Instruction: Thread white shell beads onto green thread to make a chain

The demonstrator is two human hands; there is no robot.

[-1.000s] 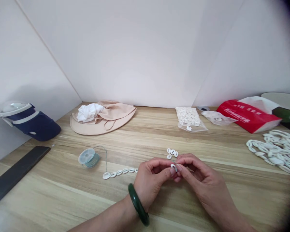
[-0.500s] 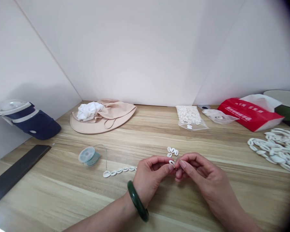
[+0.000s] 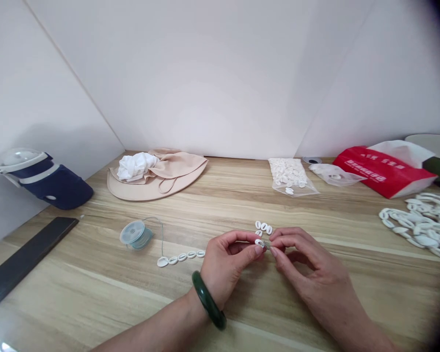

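The hands have risen over the wooden tabletop, white walls behind.

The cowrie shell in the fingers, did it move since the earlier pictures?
Yes. The cowrie shell now sits closer to the little group of loose cowrie shells on the table, so it moved up toward them.
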